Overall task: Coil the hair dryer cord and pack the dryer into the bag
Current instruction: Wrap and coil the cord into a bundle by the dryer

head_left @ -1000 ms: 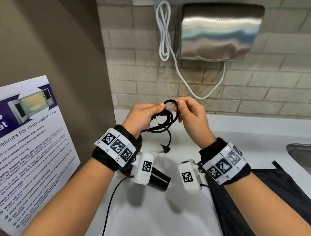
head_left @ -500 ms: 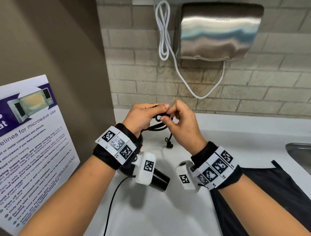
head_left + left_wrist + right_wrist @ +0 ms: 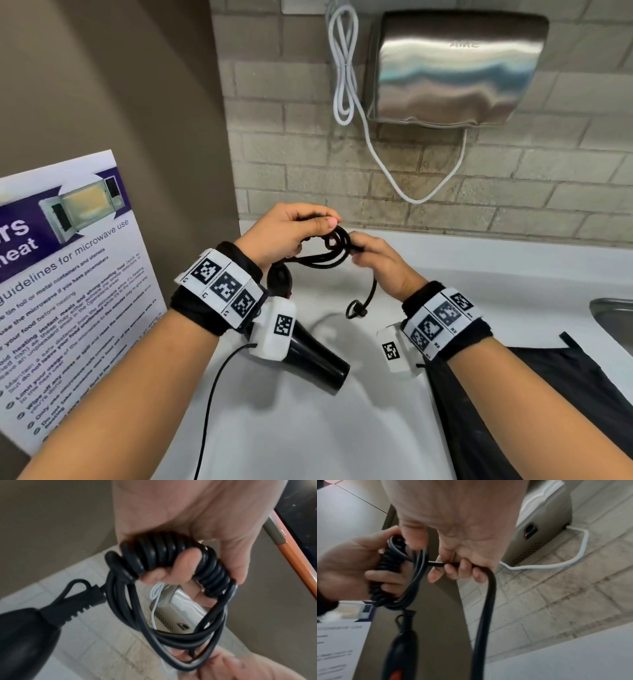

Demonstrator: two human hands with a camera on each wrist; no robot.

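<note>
Both hands grip the black cord point(image 3: 330, 248): left hand point(image 3: 286, 231) clasps its coils, right hand point(image 3: 378, 262) pinches a strand.

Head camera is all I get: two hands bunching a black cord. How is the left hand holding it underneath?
Observer: The left wrist camera shows the cord wound in tight turns around the curled fingers of the left hand, looser loops hanging below.
Visitor: And the right hand?
Observer: Its wrist camera shows the right hand curled round one strand that drops away beneath.
Visitor: Is the wall dryer on?
Observer: Cannot tell; a small red light glows on the underside of the wall dryer.
</note>
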